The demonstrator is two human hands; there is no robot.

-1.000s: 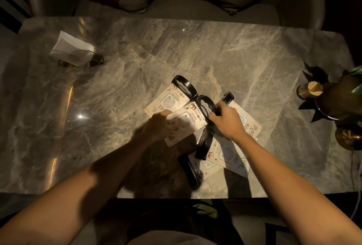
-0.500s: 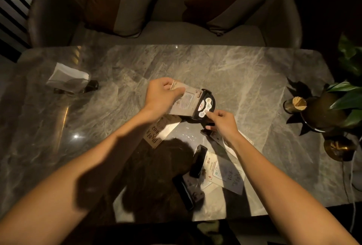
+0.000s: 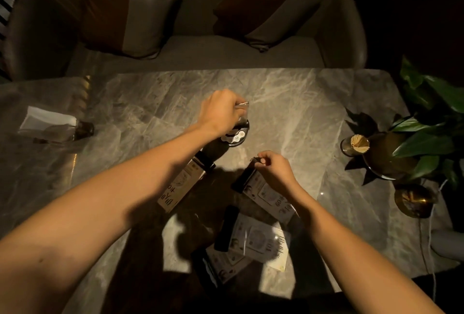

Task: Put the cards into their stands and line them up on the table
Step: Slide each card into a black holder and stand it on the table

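Observation:
My left hand (image 3: 221, 110) grips the top of a clear card that stands upright in a round black stand (image 3: 237, 135) at the table's middle. My right hand (image 3: 275, 167) pinches the black base end of a second card (image 3: 266, 192), which lies tilted just below it. A third card with its black base (image 3: 179, 184) lies flat, partly under my left forearm. Two more cards with black bases (image 3: 258, 241) lie overlapped near the front edge. Much of them is in shadow.
The grey marble table (image 3: 301, 103) has a napkin holder (image 3: 47, 123) at the left. A toothpick jar (image 3: 355, 144), a potted plant (image 3: 411, 148) and a brass dish (image 3: 414, 200) stand at the right. A sofa with cushions (image 3: 190, 45) runs behind the table.
My left hand has carried the card in its round stand away from me and set it upright on the table. My right hand let go of that stand and took the end of another card.

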